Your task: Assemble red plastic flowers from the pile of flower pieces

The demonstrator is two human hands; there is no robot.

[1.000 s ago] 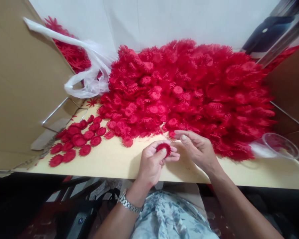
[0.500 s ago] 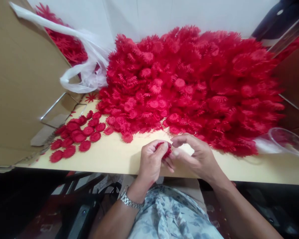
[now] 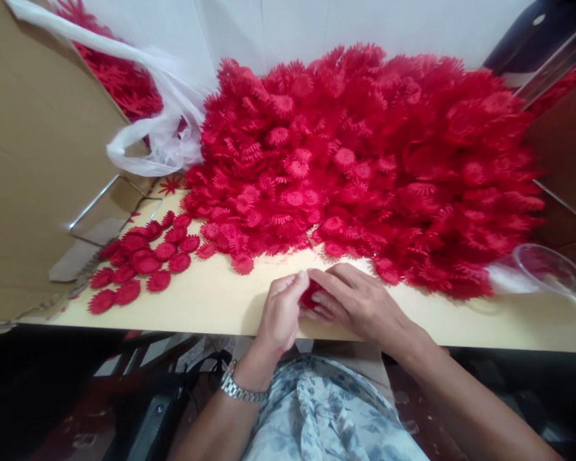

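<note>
Close to the table's front edge, my left hand grips a small red fringed flower piece, its thumb on top. My right hand lies over the same piece from the right, fingers bent around it, so most of it is hidden. Behind both hands spreads a large heap of red fringed flower pieces. To the left is a smaller group of rounder red flower pieces, several of them lying on the table.
A cardboard box stands at the left, beside a bent wire frame. A white plastic bag with red petal pieces hangs behind it. On the right lies a clear plastic cup. The pale table ends just below my hands.
My right hand has moved left and closed over the flower piece in my left hand; before, its thumb and finger were at the piece's right edge. The view has shifted slightly.
</note>
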